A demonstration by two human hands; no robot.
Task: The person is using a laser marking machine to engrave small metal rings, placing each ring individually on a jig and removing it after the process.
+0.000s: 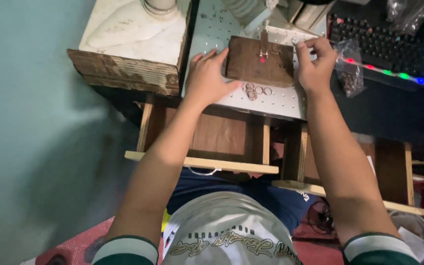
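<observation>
A dark brown wooden block (258, 63) lies on a white perforated metal plate (280, 103). A small metal piece with a red light dot (262, 53) sits on the block's top. My left hand (208, 76) rests flat against the block's left side, fingers spread. My right hand (315, 61) touches the block's right edge, fingertips pinched at its upper right corner; what they pinch is too small to tell. Several small metal rings (253, 91) lie on the plate just in front of the block.
A worn white-topped box (133, 44) stands at the left. A keyboard with coloured lights (393, 54) and a clear plastic bag (349, 68) lie at the right. Wooden frame rails (202, 163) run below the plate, above my lap.
</observation>
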